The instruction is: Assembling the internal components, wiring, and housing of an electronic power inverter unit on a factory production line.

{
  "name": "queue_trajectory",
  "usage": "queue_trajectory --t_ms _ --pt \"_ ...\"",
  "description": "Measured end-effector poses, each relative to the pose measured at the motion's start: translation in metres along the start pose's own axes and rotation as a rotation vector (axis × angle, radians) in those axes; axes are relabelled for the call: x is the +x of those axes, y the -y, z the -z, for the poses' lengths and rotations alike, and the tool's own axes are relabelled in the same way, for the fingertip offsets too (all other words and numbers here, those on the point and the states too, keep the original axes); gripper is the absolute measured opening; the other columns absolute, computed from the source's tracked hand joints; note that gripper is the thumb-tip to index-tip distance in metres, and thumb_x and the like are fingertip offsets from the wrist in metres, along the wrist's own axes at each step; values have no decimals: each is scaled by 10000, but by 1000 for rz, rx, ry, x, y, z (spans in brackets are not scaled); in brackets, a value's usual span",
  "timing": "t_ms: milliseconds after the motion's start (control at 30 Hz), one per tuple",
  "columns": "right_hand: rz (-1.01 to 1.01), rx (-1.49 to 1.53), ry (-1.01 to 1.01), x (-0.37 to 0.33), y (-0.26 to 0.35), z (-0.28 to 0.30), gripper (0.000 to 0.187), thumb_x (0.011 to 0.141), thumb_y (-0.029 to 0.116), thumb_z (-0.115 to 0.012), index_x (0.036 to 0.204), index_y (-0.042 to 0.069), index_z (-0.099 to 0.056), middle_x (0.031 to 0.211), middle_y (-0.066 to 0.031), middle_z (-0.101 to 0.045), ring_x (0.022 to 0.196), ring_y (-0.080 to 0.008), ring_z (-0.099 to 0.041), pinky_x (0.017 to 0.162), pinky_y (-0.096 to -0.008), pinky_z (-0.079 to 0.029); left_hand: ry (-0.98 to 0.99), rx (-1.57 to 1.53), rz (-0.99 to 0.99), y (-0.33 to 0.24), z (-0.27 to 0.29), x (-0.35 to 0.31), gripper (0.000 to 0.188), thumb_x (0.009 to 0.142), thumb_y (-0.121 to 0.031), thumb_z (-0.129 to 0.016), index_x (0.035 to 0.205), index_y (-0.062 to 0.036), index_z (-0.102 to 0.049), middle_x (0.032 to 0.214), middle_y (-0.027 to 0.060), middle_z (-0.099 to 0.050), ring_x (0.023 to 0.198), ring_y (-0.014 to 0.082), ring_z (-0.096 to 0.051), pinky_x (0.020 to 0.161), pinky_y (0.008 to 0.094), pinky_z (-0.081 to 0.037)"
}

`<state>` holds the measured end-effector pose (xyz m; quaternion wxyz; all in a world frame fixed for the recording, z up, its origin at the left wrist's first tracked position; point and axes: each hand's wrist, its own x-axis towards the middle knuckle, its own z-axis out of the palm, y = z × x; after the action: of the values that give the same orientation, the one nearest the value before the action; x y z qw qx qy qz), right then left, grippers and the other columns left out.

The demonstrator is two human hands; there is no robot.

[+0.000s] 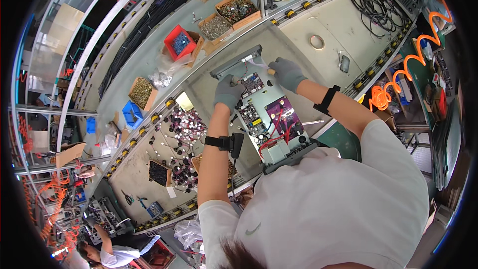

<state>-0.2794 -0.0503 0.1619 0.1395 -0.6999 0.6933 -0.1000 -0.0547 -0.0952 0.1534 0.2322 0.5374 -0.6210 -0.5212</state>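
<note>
While lidless, chassis [270, 100] beside left grip [228, 92]

The grey-gloved left hand [228, 91] is beside a small circuit board [252, 83] on an open metal chassis [273, 93]; the right hand [287, 73] is near the dark end panel [236, 62]. A purple board [284, 113] with red wires sits lower down. Loose connectors [186, 124] litter the tabletop [343, 37] leftward; a tape roll [317, 42] and black cables [376, 10] lie rightward.
</note>
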Motion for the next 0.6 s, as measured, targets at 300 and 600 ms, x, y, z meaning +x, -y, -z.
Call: queue_trajectory --t_ms 300,600 --pt "-39 674 45 12 3 -19 231 803 211 -635 986 71 -650 925 -128 -629 860 -292 -599 750 -357 -468 -190 343 1 15 -30 28 385 807 -276 -607 1091 -15 -614 1016 200 -637 906 307 -619 771 351 -462" --pt "7 450 -8 33 25 -29 247 766 232 -676 953 73 -653 944 -172 -642 880 -347 -604 775 -395 -477 -154 250 -9 39 -31 34 374 818 -228 -598 1103 14 -594 965 177 -647 877 242 -618 750 321 -465"
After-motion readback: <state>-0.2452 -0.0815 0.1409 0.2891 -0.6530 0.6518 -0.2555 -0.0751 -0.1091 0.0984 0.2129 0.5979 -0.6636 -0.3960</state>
